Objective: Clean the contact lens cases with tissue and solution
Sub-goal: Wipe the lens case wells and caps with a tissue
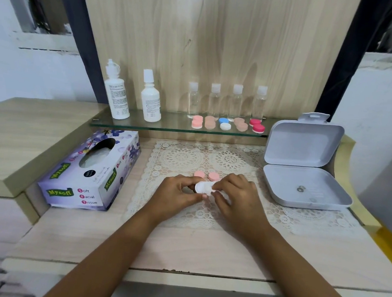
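Two hands at work over the surface (205,250); entries run left to right.

- Far left: tissue box (90,170), lying flat at an angle, with white tissue showing in its oval opening.
- Glass shelf (145,126) behind it: two white solution bottles (117,93) (150,99) stand upright and capped. Next come four small clear bottles (192,99) in a row against the wooden back panel.
- Front of the shelf, before the clear bottles: five capped lens cases (224,124) in a line: pink, beige, blue-and-white, beige, red.
- Lace mat (180,156) on the surface below the shelf, with two pink caps (199,174) (213,176) lying on it side by side, just beyond your knuckles.
- Your left hand (177,191): its fingers are curled and pinch the left end of the white case (203,187), holding it just above the mat.
- Your right hand (236,193): its fingers are bent inward and clamp the case's right end. Something white sits under the fingertips, and you cannot tell from this view whether it is tissue or part of the case.
- Far right: grey box (308,143), with its lid open and upright. A small metal piece (301,189) lies in the tray.
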Demonstrator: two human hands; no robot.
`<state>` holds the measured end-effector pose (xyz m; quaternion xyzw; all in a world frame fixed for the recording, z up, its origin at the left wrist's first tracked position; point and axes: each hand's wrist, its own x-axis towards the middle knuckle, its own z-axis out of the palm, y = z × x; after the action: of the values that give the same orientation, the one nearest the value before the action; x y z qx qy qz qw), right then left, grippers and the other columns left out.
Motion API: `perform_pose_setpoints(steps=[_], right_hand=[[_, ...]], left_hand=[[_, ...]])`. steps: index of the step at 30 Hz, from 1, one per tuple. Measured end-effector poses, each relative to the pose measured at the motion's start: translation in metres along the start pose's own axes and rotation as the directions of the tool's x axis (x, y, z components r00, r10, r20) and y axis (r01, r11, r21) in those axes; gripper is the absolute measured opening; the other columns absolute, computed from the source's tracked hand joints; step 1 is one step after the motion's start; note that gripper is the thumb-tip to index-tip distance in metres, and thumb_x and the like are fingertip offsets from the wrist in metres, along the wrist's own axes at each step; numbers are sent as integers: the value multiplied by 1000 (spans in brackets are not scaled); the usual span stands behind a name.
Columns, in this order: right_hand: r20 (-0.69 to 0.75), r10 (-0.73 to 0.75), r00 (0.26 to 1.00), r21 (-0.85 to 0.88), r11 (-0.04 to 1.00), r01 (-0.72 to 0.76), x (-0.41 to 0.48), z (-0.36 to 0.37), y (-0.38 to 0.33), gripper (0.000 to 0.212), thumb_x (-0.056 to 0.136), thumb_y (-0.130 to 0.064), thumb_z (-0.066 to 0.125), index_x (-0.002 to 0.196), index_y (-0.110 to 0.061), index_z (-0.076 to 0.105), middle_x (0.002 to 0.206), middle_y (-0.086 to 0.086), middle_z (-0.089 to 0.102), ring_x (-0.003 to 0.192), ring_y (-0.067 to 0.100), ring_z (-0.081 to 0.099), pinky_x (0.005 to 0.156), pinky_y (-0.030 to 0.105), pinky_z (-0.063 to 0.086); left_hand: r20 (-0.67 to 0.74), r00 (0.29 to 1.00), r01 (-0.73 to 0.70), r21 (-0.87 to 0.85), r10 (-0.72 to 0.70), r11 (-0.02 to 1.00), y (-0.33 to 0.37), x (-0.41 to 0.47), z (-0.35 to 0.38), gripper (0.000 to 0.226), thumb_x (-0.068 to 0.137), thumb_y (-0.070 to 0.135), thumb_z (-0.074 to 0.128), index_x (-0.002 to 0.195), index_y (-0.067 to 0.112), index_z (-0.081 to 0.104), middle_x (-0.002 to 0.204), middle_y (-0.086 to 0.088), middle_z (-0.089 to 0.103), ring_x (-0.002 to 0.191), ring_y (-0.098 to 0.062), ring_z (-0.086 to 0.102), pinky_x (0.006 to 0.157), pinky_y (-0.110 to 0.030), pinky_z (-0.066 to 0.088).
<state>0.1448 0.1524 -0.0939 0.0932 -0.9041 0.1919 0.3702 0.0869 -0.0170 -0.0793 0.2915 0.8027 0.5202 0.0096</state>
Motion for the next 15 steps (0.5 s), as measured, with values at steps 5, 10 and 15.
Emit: perform_pose_setpoints(steps=[5,10,15], right_hand=[[-4,21,1000,-46,999,-21,1,0,0,11,80,-25,56,83,-21,66,85,-7,60,79,16,55,66,27,30],[-25,95,995,-19,995,-96,4,-1,2,23,78,-28,47,81,-17,66,83,-3,62,77,21,59,65,32,38],[20,-61,998,59,996,60,2,3,-17,7,81,-19,58,86,-21,63,83,-7,59,79,15,52,65,29,27]], left_hand=[[-3,1000,7,14,-7,1000,0,0,1,35,71,20,80,101,35,71,92,3,68,84,-3,62,79,-18,46],[-4,1000,11,8,-11,1000,4,-1,2,35,71,19,80,98,38,69,93,3,68,82,1,61,76,-13,44],[32,999,-7,27,6,1000,8,-4,0,38,73,2,72,96,32,71,85,18,64,77,10,57,69,-4,38]])
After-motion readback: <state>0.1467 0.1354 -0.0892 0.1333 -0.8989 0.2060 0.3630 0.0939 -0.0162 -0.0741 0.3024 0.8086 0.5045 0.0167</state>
